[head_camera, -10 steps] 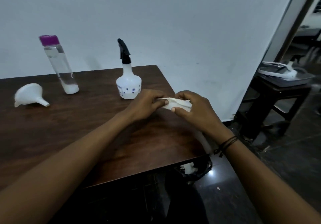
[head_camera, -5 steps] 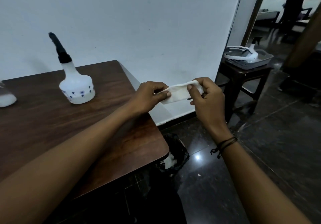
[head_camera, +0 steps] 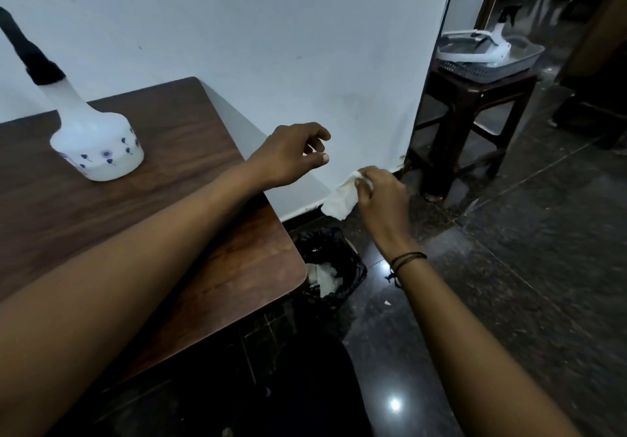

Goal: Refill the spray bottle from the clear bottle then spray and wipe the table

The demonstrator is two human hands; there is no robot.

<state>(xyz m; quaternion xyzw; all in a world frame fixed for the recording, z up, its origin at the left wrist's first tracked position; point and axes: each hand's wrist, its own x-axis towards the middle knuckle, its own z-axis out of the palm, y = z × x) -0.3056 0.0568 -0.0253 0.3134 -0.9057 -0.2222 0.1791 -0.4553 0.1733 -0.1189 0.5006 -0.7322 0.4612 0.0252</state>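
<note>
The right hand [head_camera: 380, 196] pinches the used tissue [head_camera: 339, 201] beyond the worktop [head_camera: 190, 151] edge, the left hand [head_camera: 288, 155] released, so it should drop it squarely above the bin [head_camera: 334, 260].

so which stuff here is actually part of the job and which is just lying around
Part of the job:
spray bottle
white tissue, held in the right hand
table
bin

Lying about:
stool
grey tray on the stool
</note>
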